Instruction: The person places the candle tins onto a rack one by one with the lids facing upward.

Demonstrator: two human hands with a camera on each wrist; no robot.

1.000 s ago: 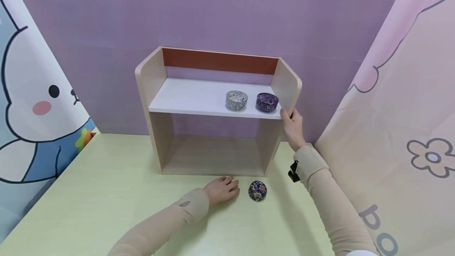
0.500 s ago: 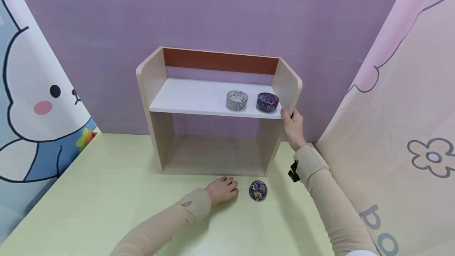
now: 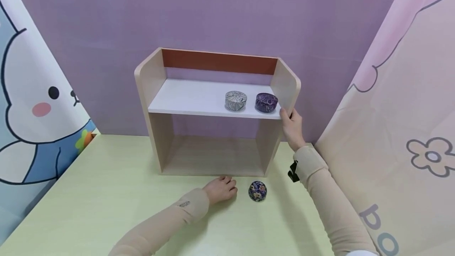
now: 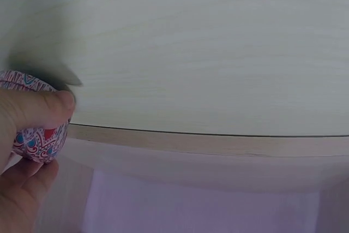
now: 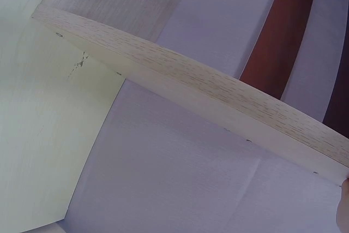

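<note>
Low on the table, just before the shelf's front edge, my left hand (image 3: 220, 190) pinches a small round tin (image 4: 41, 144) with a red, blue and white pattern. Its thumb (image 4: 46, 107) lies across one side, fingers on the other; in the head view the hand hides this tin. My right hand (image 3: 293, 129) grips the right side panel of the small wooden shelf (image 3: 192, 94) at the height of the white board, thumb at the front edge. On that board stand a silver-grey patterned tin (image 3: 235, 101) and a dark purple tin (image 3: 266, 102).
A dark blue tin (image 3: 257, 191) with a floral lid stands on the table (image 3: 89, 208), right of my left hand. Behind the shelf hangs a purple cloth (image 3: 220, 15). Printed cloths close off the left and right sides.
The fingers of my left hand have drawn in slightly. My right hand, the shelf and the visible tins keep their places.
</note>
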